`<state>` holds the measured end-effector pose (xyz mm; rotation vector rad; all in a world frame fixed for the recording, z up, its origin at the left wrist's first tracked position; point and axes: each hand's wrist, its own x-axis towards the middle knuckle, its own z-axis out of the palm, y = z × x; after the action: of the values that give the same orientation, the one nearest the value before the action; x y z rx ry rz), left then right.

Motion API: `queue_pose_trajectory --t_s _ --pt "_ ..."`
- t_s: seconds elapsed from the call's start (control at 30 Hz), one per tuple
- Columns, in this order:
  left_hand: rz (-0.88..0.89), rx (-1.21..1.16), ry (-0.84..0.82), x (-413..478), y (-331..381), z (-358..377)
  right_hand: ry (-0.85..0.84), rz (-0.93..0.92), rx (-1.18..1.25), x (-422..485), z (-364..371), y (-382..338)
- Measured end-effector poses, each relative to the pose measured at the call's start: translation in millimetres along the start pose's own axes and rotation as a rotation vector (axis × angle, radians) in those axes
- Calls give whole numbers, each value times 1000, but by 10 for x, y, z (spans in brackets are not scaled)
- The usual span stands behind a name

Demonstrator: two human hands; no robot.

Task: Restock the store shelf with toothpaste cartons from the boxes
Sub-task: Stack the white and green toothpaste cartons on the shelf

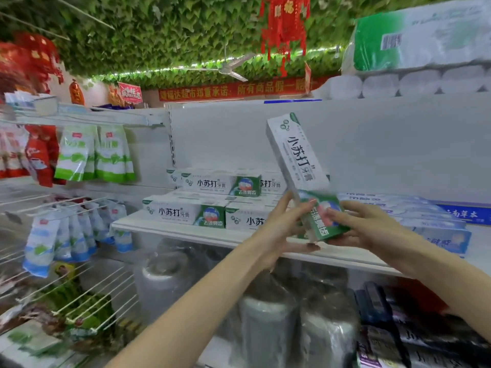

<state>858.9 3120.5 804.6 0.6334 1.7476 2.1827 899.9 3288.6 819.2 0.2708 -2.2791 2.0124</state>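
Toothpaste carton (305, 168): white with a green lower end, held in the air in front of the shelf (186, 232), tilted so that the top leans up and to the left. Clasped at the green end from both sides. Left grip (279, 229) curled against the left side of that end, fingertips on the carton. Right grip (364, 227) clasping the same end from the right, fingers (332, 215) laid across the printed face. Both forearms stretched up from the bottom edge of the view.

Just behind and to the left of the left grip, on the shelf: matching cartons (186, 212) lying flat in two tiers, the lower row along the front edge, the upper row (220, 183) set further back. One carton of the lower row partly hidden by the left grip.

To the right of the right grip, on the same shelf: a stack of blue and white cartons (430, 221), print too blurred to read.

Below both grips, under the shelf: plastic-wrapped rolls (164, 282) and, lower right, dark packets (385, 314).

Well to the left of the left grip: green and white pouches (93, 155) hanging from a rail, with blue and white pouches (53, 235) on wire hooks beneath them.

High above the right grip: wrapped paper rolls (425, 83) on top of the unit.

Far behind: a red banner (233, 90), a ceiling fan (225, 67) and a leaf-covered ceiling (146, 35).
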Motion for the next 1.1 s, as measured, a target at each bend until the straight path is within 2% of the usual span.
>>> queue_pose_trajectory --t_s 0.1,0.2,0.27,0.37,0.43,0.47,0.57,0.67,0.77,0.9,1.1 --pt "-15 97 -27 46 109 -158 49 -10 1 69 40 -18" --pt "31 190 29 103 208 -337 157 -10 -103 166 -30 -102" --pt "161 309 135 160 231 -542 236 -36 -220 248 -139 -182" --pt "396 720 361 281 301 -935 333 -47 -391 413 -314 -266" --pt "447 934 469 397 369 -1186 348 -6 -456 541 -402 -277" --pt "442 965 488 466 401 -1294 348 12 -510 602 -437 -279" --pt "400 949 458 647 453 -1520 349 25 -820 773 -512 -295" --pt "408 1065 369 758 455 -1590 304 51 -1061 957 -567 -290" --pt "440 1190 272 867 445 -1557 263 52 -1059 1139 -608 -279" --pt "334 1343 113 1038 406 -1472 280 53 -1081 1325 -597 -182" --pt "322 1463 80 1145 360 -1483 370 23 -1128 1280 -532 38"
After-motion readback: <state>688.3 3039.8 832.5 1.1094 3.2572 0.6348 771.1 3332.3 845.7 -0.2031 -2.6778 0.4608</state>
